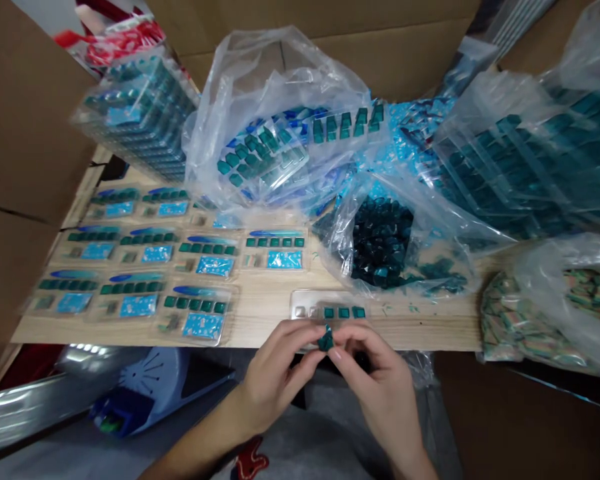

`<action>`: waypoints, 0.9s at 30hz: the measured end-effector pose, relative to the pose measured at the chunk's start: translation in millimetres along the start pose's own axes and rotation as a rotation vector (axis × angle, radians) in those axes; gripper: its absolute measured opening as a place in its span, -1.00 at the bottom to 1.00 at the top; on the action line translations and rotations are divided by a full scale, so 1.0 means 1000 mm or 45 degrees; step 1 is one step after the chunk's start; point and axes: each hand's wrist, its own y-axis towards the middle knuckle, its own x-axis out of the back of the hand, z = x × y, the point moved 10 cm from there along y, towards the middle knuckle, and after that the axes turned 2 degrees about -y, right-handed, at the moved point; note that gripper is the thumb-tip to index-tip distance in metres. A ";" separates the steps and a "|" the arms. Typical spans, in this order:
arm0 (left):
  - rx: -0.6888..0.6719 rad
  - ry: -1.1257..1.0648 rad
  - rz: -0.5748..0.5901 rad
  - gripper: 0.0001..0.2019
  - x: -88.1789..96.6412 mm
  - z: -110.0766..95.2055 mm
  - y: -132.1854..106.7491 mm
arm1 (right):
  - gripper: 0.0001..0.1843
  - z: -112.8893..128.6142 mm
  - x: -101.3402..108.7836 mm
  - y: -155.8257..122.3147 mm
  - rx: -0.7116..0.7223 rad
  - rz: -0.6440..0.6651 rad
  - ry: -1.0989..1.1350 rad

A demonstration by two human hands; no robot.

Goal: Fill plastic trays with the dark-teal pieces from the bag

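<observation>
Teal plastic piece (325, 340) was pinched in the air just off the near edge of the wooden table (265, 310), our left hand (275, 377) and right hand (380, 380) clamped on it with their fingertips. Past that edge, on the table, lay a clear blister tray (329, 305) with teal pieces (343, 312).

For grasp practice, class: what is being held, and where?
A small teal plastic piece, pinched at its sides by the left hand and right hand.
</observation>
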 end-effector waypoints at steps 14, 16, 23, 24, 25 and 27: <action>0.046 0.099 0.197 -0.77 -0.020 0.019 -0.028 | -0.68 -0.069 -0.029 -0.015 -0.483 0.288 0.275; 0.027 0.145 0.216 -0.81 -0.019 0.022 -0.022 | -0.70 -0.077 -0.027 -0.014 -0.523 0.242 0.331; -0.035 0.198 0.236 -0.84 -0.019 0.032 -0.012 | -0.67 -0.087 -0.025 -0.011 -0.533 0.170 0.487; -0.038 0.212 0.237 -0.85 -0.020 0.032 -0.012 | -0.67 -0.088 -0.026 -0.011 -0.531 0.184 0.479; -0.038 0.228 0.242 -0.86 -0.021 0.033 -0.012 | -0.67 -0.088 -0.026 -0.010 -0.525 0.184 0.461; -0.031 0.292 0.242 -0.87 -0.022 0.036 -0.012 | -0.67 -0.089 -0.020 -0.008 -0.500 0.117 0.408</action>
